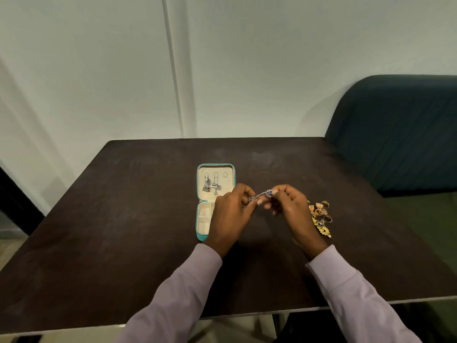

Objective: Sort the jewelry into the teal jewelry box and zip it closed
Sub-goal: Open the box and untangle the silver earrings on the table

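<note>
The teal jewelry box [199, 206] lies open on the dark table, cream lined. Two silver earrings with blue stones [211, 185] hang on hooks in its far half. My left hand [230, 216] covers part of its near half with the compartments. Between both hands, just right of the box and above the table, is a silver piece with a blue stone [265, 194]. My left hand pinches its chain end and my right hand [291, 209] pinches the stone end. A small heap of gold jewelry [321, 216] lies right of my right hand.
The dark table [123, 219] has its front edge close to me. A dark teal chair back [400, 134] stands at the far right corner. A pale wall rises behind the table.
</note>
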`<move>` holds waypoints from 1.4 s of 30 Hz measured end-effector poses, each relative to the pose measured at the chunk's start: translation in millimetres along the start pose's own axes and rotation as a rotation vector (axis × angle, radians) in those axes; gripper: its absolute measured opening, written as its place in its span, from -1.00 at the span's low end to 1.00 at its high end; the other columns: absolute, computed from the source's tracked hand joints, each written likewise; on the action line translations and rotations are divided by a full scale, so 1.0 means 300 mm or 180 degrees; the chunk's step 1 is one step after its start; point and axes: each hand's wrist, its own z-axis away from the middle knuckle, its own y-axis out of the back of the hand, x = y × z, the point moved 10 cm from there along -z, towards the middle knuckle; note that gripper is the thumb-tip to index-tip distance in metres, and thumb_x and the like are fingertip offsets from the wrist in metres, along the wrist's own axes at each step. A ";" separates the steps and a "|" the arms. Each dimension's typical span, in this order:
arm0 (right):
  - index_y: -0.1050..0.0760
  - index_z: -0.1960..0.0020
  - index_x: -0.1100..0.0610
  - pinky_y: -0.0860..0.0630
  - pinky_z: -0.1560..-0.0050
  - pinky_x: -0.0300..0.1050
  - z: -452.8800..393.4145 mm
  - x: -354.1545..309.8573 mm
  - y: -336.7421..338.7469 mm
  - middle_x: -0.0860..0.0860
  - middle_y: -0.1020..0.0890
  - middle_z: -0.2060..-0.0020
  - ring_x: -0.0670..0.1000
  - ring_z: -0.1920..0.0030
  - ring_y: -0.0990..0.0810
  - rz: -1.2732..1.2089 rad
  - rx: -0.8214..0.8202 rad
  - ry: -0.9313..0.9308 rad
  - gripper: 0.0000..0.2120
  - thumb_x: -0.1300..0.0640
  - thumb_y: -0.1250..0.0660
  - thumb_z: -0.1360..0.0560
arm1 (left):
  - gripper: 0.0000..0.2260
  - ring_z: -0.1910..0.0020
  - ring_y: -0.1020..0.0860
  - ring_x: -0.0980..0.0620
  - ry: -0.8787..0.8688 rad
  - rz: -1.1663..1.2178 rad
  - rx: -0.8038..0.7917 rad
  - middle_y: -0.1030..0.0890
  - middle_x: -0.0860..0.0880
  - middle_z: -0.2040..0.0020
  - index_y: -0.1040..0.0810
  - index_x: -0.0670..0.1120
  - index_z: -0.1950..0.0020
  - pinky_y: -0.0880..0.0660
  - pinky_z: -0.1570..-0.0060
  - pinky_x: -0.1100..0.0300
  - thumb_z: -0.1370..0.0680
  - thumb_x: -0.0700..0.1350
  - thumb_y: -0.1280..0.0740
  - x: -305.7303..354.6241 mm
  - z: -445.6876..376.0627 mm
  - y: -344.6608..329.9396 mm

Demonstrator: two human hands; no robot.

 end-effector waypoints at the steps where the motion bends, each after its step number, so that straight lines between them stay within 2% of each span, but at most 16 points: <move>1: -0.48 0.16 0.18 -0.39 0.40 -0.21 0.005 0.020 0.003 0.17 -0.61 0.30 -0.05 0.38 -0.55 -0.0203 0.0009 -0.0168 -0.83 0.30 -0.16 -0.54 | -0.89 0.24 -0.55 0.10 -0.0012 -0.0026 -0.0048 -0.59 0.05 0.26 -0.54 -0.02 0.04 -0.51 0.19 0.12 -0.48 -0.04 -0.38 0.002 0.000 -0.005; 3: -0.47 0.12 0.21 -0.37 0.39 -0.20 0.016 0.056 0.005 0.13 -0.63 0.33 -0.04 0.38 -0.55 -0.0563 -0.0028 -0.0452 -0.84 0.28 -0.13 -0.55 | -0.87 0.26 -0.54 0.13 -0.0070 -0.0088 -0.0171 -0.59 0.06 0.27 -0.58 -0.01 0.01 -0.47 0.22 0.20 -0.48 -0.02 -0.38 0.009 -0.001 -0.017; 5: -0.47 0.09 0.21 -0.37 0.38 -0.20 0.025 0.078 0.020 0.12 -0.63 0.32 -0.03 0.37 -0.53 -0.0605 -0.0022 -0.0584 -0.85 0.26 -0.13 -0.56 | -0.80 0.22 -0.55 0.11 -0.0102 -0.0153 -0.0338 -0.62 0.03 0.22 -0.59 0.00 -0.08 -0.48 0.17 0.20 -0.48 -0.02 -0.38 0.013 0.000 -0.035; 8: -0.51 0.10 0.14 -0.40 0.38 -0.25 0.037 0.080 0.058 0.02 -0.62 0.33 -0.09 0.34 -0.52 0.0009 -0.0021 -0.0499 -0.85 0.23 -0.19 -0.56 | -0.74 0.15 -0.58 0.05 -0.0026 -0.0327 -0.0616 -0.64 0.00 0.16 -0.55 0.04 -0.15 -0.52 0.09 0.12 -0.47 -0.01 -0.39 -0.001 0.006 -0.066; 11: -0.52 0.12 0.08 -0.44 0.27 -0.37 0.046 0.059 0.084 -0.03 -0.59 0.25 -0.22 0.28 -0.53 0.0884 -0.0195 -0.0060 -0.86 0.23 -0.23 -0.55 | -0.86 0.09 -0.57 0.05 -0.0053 -0.0720 -0.0834 -0.65 0.02 0.11 -0.58 0.04 -0.01 -0.52 0.05 0.08 -0.49 0.01 -0.36 -0.004 0.018 -0.100; 14: -0.54 0.13 0.13 -0.49 0.09 -0.21 0.066 0.057 0.111 -0.03 -0.60 0.19 -0.13 0.14 -0.56 0.1323 -0.0294 0.0181 -0.87 0.23 -0.24 -0.54 | -0.88 0.03 -0.55 0.05 -0.0196 -0.0962 -0.0950 -0.65 0.02 0.03 -0.60 0.02 0.00 -0.50 -0.02 0.10 -0.52 -0.01 -0.32 0.016 0.030 -0.122; 15: -0.54 0.14 0.17 -0.49 0.09 -0.18 0.072 0.070 0.119 -0.04 -0.61 0.20 -0.11 0.14 -0.57 0.1127 -0.0294 0.0051 -0.86 0.24 -0.22 -0.54 | -0.87 0.03 -0.55 0.06 -0.0224 -0.0954 -0.0959 -0.64 0.02 0.02 -0.60 0.01 -0.01 -0.50 -0.02 0.11 -0.53 -0.02 -0.31 0.023 0.032 -0.126; 17: -0.51 0.18 0.19 -0.48 0.16 -0.16 0.087 0.112 0.119 -0.05 -0.64 0.26 -0.06 0.16 -0.58 0.0199 -0.0263 -0.0417 -0.81 0.28 -0.17 -0.54 | -0.87 0.05 -0.55 0.06 -0.0293 -0.0915 -0.0933 -0.64 0.02 0.02 -0.61 0.01 -0.01 -0.50 -0.01 0.12 -0.53 -0.03 -0.31 0.039 0.030 -0.130; 20: -0.44 0.16 0.15 -0.50 0.18 -0.10 0.097 0.173 0.091 0.11 -0.68 0.24 0.10 0.12 -0.61 -0.1056 -0.0275 -0.1055 -0.81 0.29 -0.10 -0.55 | -0.87 0.06 -0.55 0.07 -0.0381 -0.0932 -0.0908 -0.65 0.02 0.03 -0.61 0.01 -0.01 -0.50 0.01 0.13 -0.53 -0.05 -0.31 0.062 0.030 -0.143; 23: -0.44 0.06 0.17 -0.54 0.27 -0.14 0.112 0.189 0.068 0.13 -0.62 0.31 0.05 0.28 -0.61 -0.1389 -0.0498 -0.1281 -0.89 0.23 -0.14 -0.57 | -0.86 0.05 -0.55 0.06 -0.0417 -0.0938 -0.0902 -0.64 0.02 0.03 -0.61 -0.01 -0.01 -0.49 0.01 0.13 -0.53 -0.04 -0.29 0.072 0.033 -0.149; 25: -0.49 -0.05 0.19 -0.48 0.35 -0.22 0.112 0.194 0.085 0.07 -0.58 0.32 -0.03 0.33 -0.55 -0.0848 -0.0622 -0.1166 -0.88 0.25 -0.20 -0.56 | -0.86 0.03 -0.54 0.07 -0.0352 -0.0974 -0.0953 -0.62 0.01 0.01 -0.59 -0.01 -0.02 -0.47 0.02 0.18 -0.54 -0.03 -0.29 0.058 0.041 -0.156; 27: -0.52 -0.08 0.15 -0.44 0.36 -0.29 0.105 0.189 0.108 0.02 -0.60 0.29 -0.09 0.32 -0.53 0.0042 -0.0762 -0.0888 -0.85 0.26 -0.26 -0.53 | -0.86 0.04 -0.51 0.09 -0.0260 -0.1057 -0.1035 -0.60 0.01 0.00 -0.58 -0.01 -0.04 -0.42 0.06 0.24 -0.54 -0.02 -0.29 0.037 0.052 -0.169; 32: -0.61 0.02 0.06 -0.47 0.08 -0.32 0.089 0.139 0.125 -0.11 -0.63 0.15 -0.16 0.11 -0.57 0.2211 -0.0778 0.0136 -0.88 0.19 -0.32 -0.51 | -0.83 0.04 -0.48 0.06 -0.0343 -0.1456 -0.1318 -0.52 -0.01 -0.01 -0.57 -0.02 -0.04 -0.34 0.14 0.25 -0.55 0.00 -0.25 0.021 0.090 -0.226; 36: -0.61 0.02 0.07 -0.43 0.07 -0.23 0.100 0.130 0.103 -0.08 -0.60 0.13 -0.11 0.09 -0.53 0.2974 -0.0771 0.0570 -0.88 0.14 -0.30 -0.52 | -0.80 0.04 -0.50 0.01 -0.0485 -0.1721 -0.1404 -0.51 -0.04 -0.01 -0.57 -0.05 -0.05 -0.37 0.17 0.20 -0.57 0.01 -0.22 0.011 0.123 -0.263; 39: -0.61 0.01 0.06 -0.32 0.13 -0.24 0.110 0.130 0.089 -0.11 -0.51 0.17 -0.07 0.08 -0.50 0.3269 -0.0829 0.0764 -0.88 0.12 -0.30 -0.52 | -0.78 0.03 -0.51 -0.01 -0.0501 -0.1738 -0.1406 -0.53 -0.06 -0.02 -0.57 -0.07 -0.06 -0.44 0.13 0.14 -0.56 0.02 -0.23 -0.007 0.135 -0.276; 42: -0.59 -0.03 0.04 -0.31 0.11 -0.25 0.112 0.129 0.082 -0.10 -0.49 0.13 -0.08 0.04 -0.46 0.3445 -0.0841 0.0818 -0.85 0.05 -0.29 -0.52 | -0.78 0.04 -0.51 0.01 -0.0502 -0.1636 -0.1410 -0.53 -0.05 -0.01 -0.57 -0.06 -0.07 -0.45 0.13 0.16 -0.54 0.03 -0.26 -0.010 0.139 -0.268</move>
